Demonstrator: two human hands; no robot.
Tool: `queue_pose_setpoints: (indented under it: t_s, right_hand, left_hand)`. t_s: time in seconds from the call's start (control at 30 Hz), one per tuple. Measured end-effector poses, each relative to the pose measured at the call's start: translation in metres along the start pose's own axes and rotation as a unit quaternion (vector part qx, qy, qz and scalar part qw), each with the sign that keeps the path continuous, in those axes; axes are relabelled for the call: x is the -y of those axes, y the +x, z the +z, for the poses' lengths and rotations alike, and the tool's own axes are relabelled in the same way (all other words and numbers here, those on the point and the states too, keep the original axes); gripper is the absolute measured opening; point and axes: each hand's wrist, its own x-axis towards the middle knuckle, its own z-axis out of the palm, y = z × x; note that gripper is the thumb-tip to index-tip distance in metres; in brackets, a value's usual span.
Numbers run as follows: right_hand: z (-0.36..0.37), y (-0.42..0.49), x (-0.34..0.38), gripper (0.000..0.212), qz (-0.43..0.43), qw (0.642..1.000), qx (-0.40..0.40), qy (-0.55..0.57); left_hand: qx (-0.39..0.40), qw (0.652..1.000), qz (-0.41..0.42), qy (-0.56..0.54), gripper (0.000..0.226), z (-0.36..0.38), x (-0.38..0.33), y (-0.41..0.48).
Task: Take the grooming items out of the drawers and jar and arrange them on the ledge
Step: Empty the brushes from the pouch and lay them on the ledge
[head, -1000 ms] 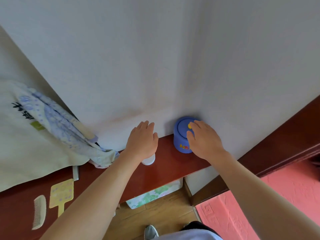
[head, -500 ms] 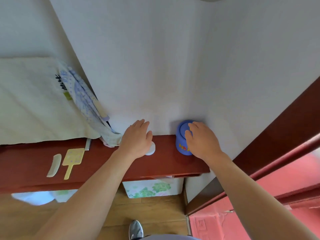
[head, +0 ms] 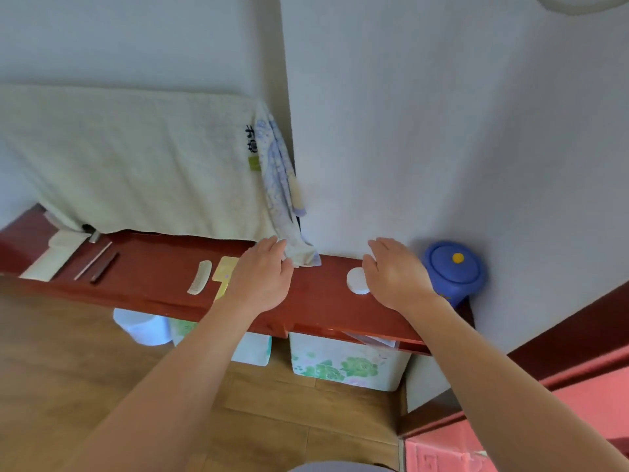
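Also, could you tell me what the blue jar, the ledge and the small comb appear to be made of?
The blue jar looks like moulded plastic: smooth, uniformly coloured, with a soft sheen and a yellow knob. The ledge appears to be wood with a glossy red-brown lacquer, since it reflects light along its front edge. The comb is pale cream and matte, probably plastic, though horn or wood cannot be ruled out.
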Motion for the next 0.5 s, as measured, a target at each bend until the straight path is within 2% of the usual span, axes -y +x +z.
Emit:
queue_pose_setpoints:
  t_s: [0.1, 0.23, 0.5]
  right_hand:
    - [0.019, 0.004, 0.045, 0.034, -0.043, 0.999, 0.005, 0.001]
    - [0.039, 0.008, 0.098, 0.044, -0.1, 0.995, 0.017, 0.011]
    - [0.074, 0.036, 0.172, 0.034, -0.22, 0.973, 0.063, 0.004]
  left_hand:
    - [-0.004, 0.999, -0.037, 0.011, 0.037, -0.014, 0.042, -0.021]
    - [-0.003, 0.995, -0.098, 0.02, 0.043, -0.026, 0.088, -0.05]
    - [-0.027, 0.974, -0.225, 0.02, 0.051, -0.044, 0.145, -0.092]
